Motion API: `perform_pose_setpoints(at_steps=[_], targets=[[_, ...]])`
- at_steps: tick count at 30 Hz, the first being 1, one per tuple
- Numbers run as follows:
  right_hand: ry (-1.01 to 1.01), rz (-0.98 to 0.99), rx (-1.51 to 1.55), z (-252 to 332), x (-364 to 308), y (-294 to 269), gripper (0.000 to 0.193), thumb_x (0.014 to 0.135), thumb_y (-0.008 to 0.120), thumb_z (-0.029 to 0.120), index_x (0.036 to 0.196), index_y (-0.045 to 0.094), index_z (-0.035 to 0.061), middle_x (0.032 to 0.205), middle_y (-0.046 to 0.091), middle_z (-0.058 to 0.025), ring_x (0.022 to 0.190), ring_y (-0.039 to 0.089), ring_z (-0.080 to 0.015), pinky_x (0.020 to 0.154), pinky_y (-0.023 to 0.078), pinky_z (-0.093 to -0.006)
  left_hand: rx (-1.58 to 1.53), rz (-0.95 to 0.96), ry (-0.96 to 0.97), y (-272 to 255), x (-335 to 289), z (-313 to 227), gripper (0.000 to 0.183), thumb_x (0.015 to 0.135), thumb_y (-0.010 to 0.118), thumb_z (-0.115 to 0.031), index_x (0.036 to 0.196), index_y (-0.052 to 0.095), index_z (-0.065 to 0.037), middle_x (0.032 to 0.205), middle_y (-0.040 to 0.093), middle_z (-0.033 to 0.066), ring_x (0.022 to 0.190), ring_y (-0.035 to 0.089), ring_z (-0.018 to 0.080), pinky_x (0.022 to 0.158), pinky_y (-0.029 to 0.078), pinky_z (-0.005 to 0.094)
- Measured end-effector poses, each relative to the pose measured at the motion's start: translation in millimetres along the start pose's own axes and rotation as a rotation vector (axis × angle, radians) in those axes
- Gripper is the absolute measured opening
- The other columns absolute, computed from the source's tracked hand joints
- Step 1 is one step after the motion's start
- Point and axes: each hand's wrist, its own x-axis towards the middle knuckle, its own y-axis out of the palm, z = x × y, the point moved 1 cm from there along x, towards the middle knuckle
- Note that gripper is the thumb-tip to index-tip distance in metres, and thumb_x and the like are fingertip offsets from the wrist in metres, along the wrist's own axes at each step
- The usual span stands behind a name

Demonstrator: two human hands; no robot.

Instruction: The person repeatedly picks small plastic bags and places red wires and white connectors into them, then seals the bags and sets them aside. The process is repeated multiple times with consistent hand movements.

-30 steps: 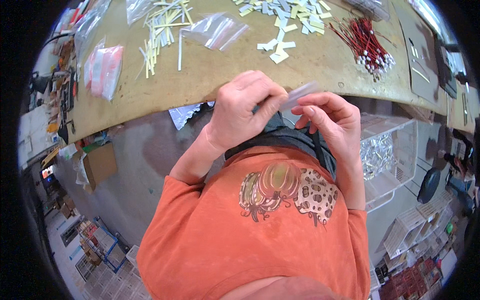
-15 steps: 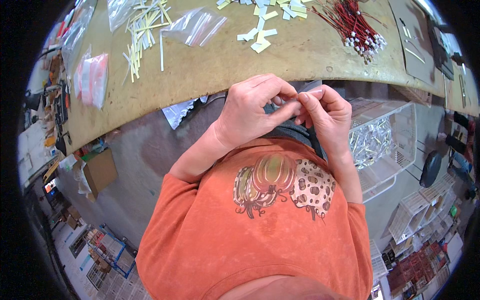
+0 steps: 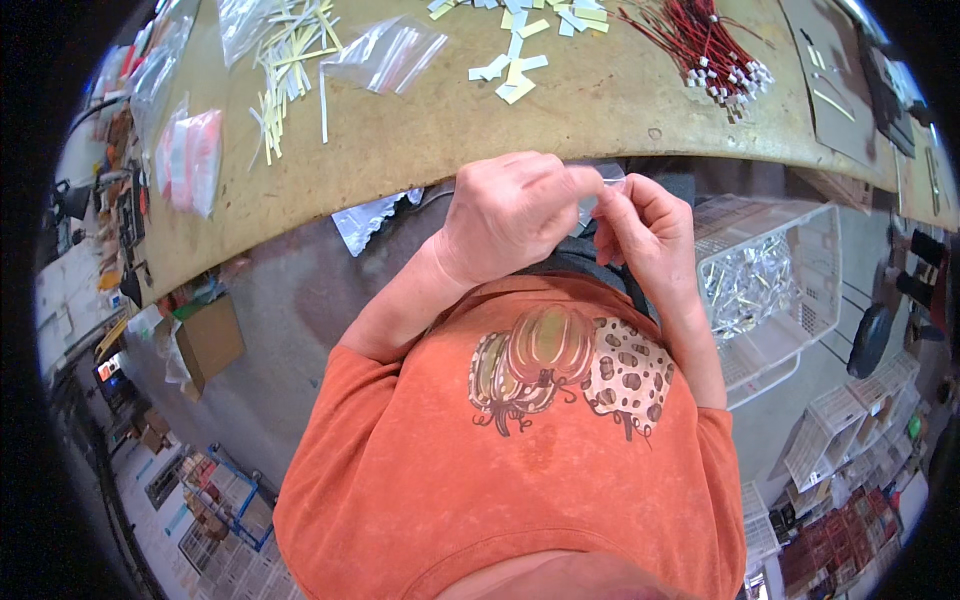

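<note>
In front of my body, just off the table's near edge, my left hand [image 3: 515,210] and my right hand [image 3: 648,225] meet with fingers closed. Both pinch a small clear plastic bag [image 3: 612,181], of which only bits show between the fingertips. What it contains, if anything, cannot be made out. My left fingers are mostly hidden behind the knuckles. On the table beyond lie loose white and yellow strips [image 3: 283,80], a flat clear bag with strips [image 3: 388,55], short pale tabs [image 3: 516,80] and a bundle of red wires with white connectors [image 3: 715,65].
The worn tabletop [image 3: 400,140] curves across ahead of me. Red-edged clear bags [image 3: 190,160] lie at its left end. Right of my lap stands a white basket [image 3: 825,270] full of small shiny packets [image 3: 750,285]. A cardboard box [image 3: 212,340] sits at lower left.
My left hand has turned, so its knuckles now cover its fingertips. My right hand has shifted slightly down and left. More clear plastic shows between the two hands.
</note>
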Motion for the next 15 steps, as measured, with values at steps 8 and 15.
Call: perform_pose_setpoints(at_steps=[8,15], targets=[[-0.284,-0.252,-0.242,0,4,-4,0.007,0.093,0.072,0.003,0.096,0.067,0.0011,0.082,0.068,-0.0042,0.062,0.062,-0.0089,0.054,0.049,-0.0244,0.053,0.178,0.098,-16,-11,5,0.011,0.080,0.075,-0.009,0.084,0.064,-0.008,0.073,0.058,0.0069,0.066,0.060,0.0270,0.061,0.050,0.0389],[-0.879,0.196,-0.959,38,1,6,0.026,0.075,0.076,-0.001,0.100,0.070,0.0026,0.102,0.070,-0.0112,0.088,0.071,-0.0291,0.071,0.059,-0.0371,-0.062,0.192,0.082,-54,-25,2,0.013,0.081,0.076,-0.007,0.090,0.068,-0.009,0.076,0.059,0.0058,0.070,0.061,0.0267,0.062,0.051,0.0388]])
